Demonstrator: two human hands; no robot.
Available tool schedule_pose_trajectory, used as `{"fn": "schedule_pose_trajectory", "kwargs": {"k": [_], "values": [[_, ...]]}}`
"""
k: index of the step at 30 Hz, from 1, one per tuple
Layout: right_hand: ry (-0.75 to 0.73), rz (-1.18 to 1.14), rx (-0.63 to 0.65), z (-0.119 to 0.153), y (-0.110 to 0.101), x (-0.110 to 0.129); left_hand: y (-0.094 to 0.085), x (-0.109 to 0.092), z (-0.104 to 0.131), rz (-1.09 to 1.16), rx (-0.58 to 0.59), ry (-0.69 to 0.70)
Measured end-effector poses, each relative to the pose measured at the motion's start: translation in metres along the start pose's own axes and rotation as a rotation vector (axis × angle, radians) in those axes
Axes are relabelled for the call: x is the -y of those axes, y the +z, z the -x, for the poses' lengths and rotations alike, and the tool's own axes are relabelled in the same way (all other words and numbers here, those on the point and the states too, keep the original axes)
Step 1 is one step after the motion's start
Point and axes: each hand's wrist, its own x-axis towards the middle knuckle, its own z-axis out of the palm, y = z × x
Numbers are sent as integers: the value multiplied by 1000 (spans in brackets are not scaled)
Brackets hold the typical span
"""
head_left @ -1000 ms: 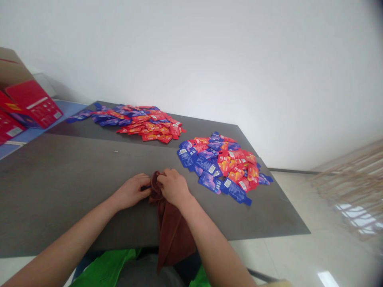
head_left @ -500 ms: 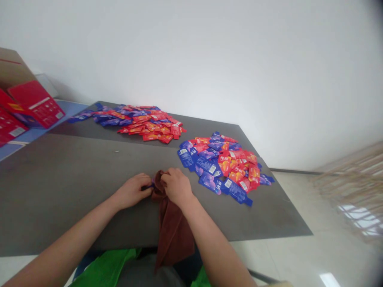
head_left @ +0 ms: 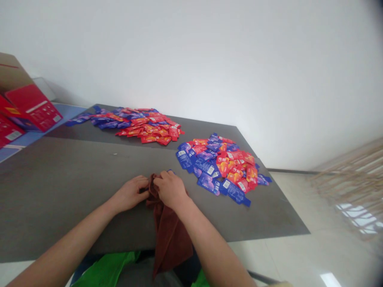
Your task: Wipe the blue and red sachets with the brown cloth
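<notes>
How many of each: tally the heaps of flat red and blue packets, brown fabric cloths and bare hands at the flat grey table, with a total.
Far heap and near heap of packets: 2
Brown cloth: 1
Left hand and right hand: 2
Total: 5

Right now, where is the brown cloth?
In the head view, the brown cloth is bunched between both hands at the table's near edge, its end hanging over.

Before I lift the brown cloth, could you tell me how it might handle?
The cloth would probably flop, as it bunches at the right hand. It looks thin, so likely light. Its loose end drapes past the edge of the table, so it may trail.
</notes>
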Motion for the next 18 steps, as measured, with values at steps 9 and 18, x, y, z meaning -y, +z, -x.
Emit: {"fn": "schedule_pose_trajectory", "kwargs": {"k": [9,18], "values": [[371,79,-27,-7,-19,-52,-1,0,1,-68,-4,-35],[246,53,41,-18,-9,-38,0,0,0,-60,2,-23]]}}
